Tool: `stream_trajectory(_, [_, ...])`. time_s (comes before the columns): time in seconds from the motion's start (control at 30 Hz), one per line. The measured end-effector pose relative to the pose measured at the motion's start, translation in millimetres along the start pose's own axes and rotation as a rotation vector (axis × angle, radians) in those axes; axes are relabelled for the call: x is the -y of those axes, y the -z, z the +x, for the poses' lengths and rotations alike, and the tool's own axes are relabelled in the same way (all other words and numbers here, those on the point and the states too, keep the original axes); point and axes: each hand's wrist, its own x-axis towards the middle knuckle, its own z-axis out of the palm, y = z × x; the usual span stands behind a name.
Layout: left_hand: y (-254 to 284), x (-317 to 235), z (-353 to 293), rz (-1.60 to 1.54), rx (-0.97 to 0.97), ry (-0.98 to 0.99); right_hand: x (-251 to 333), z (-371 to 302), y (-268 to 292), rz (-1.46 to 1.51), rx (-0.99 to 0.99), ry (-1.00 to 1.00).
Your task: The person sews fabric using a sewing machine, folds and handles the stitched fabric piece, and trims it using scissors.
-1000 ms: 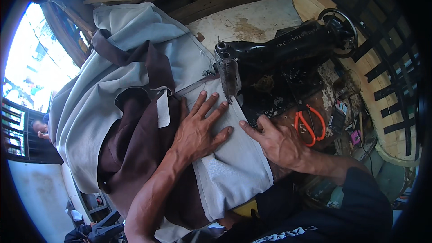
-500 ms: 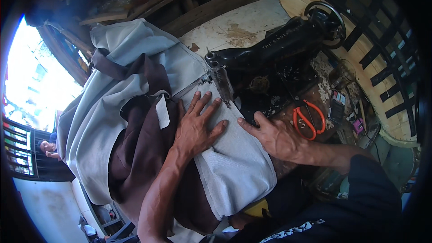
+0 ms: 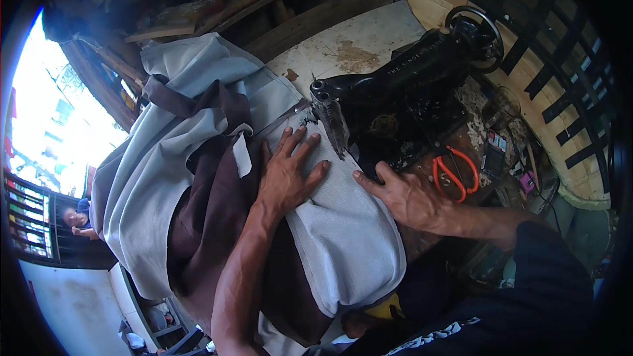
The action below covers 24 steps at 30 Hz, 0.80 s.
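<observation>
sewing machine [image 3: 392, 72] tops stained table [image 3: 323, 43]; bright opening [image 3: 59, 102] leftward.

Brt opening [image 3: 56, 112] on L, wd shelving [image 3: 316, 12]

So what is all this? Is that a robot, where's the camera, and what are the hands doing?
No robot here, just a person's two bare hands. Every picture comes from a camera worn on the person's head, looking down, and its round lens makes straight things look bent.

The black thing is a sewing machine, with a wheel at its far end. It stands on a worn table. Big folds of grey cloth and brown cloth spread around it.

The left hand presses on the grey cloth. The right hand touches its edge; I can't tell whether it pinches it. Beside that hand lies a tool with orange handles.
</observation>
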Motion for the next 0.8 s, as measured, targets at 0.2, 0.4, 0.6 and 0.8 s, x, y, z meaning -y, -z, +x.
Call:
stream_trajectory(0.2, [5,6,4,0.042,-0.019,0.011,-2,1,-6,0.011,-0.031,0.023])
stream_trajectory(0.4, [0,16,9,-0.017,-0.044,0.013,-2,2,-5,0.027,-0.031,-0.018])
stream_trajectory(0.6, [-1,16,13,0.066,-0.036,0.025,-30,32,-8,0.109,-0.323,0.091])
stream_trajectory(0.8, [3,18,-1,0.092,-0.051,0.11,-42,126,13,1.148,-0.039,-0.647])
